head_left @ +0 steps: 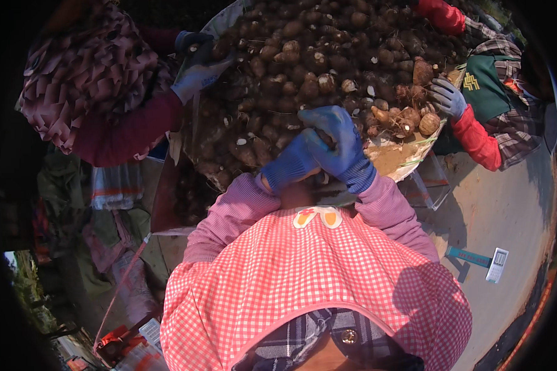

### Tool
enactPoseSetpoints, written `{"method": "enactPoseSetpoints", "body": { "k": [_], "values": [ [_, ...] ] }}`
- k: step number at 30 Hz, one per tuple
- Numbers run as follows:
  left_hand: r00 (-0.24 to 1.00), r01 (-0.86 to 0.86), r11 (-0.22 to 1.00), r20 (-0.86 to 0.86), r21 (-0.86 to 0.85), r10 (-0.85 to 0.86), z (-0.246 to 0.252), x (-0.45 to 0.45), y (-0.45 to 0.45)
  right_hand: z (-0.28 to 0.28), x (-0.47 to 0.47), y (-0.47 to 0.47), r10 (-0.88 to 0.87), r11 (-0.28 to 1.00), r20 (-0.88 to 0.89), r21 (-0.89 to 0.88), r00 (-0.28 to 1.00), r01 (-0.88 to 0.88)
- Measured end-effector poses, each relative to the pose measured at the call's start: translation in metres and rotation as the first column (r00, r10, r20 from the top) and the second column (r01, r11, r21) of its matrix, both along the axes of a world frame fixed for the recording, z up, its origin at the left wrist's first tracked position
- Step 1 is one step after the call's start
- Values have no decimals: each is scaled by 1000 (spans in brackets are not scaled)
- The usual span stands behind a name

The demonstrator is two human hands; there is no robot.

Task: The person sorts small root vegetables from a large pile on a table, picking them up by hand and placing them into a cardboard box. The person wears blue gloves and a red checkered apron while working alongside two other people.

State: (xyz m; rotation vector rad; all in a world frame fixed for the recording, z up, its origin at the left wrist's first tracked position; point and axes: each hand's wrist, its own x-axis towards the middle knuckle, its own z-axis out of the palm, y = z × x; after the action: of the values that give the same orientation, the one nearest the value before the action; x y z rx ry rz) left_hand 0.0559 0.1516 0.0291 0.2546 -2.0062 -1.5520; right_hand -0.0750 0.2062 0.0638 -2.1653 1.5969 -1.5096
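Both my hands wear blue work gloves and meet just in front of my chest, over a large heap of brown taro corms (278, 88). My left hand (299, 155) is curled and pressed against my right hand (341, 139), whose fingers bend over toward the left. A dark brown patch shows in the gap between them; whether it is a held corm or the heap behind is unclear. Some corms show white cut ends. On the heap's right edge, larger reddish-brown corms (404, 120) lie near a bare patch of tan sheet (394, 155).
At the left a co-worker's gloved hand (199, 76) reaches over the heap. Another co-worker's grey-gloved hand (448, 97) touches its right side. A platform scale's display (496, 265) stands on the concrete at right. Sacks (137, 283) and a pink rope (123, 287) are at lower left.
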Motion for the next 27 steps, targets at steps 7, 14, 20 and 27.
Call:
{"method": "enactPoseSetpoints", "body": {
  "k": [7, 14, 20, 27],
  "values": [
    [874, -145, 989, 466, -26, 140, 21, 3, -44, -5, -80, -1, 19, 950, 579, 243, 815, -195],
    [586, -236, 576, 358, -783, 727, -31, -48, -114, -18, -142, -34, 183, 829, 447, 408, 876, -381],
    [885, -398, 910, 213, -114, 414, -35, -30, -121, -14, -136, -53, -142, 575, 562, 717, 815, -394],
    [991, -73, 826, 136, 558, -4, 7, 11, -104, -3, -89, -62, 243, 746, 228, 578, 943, -332]
  ]
}}
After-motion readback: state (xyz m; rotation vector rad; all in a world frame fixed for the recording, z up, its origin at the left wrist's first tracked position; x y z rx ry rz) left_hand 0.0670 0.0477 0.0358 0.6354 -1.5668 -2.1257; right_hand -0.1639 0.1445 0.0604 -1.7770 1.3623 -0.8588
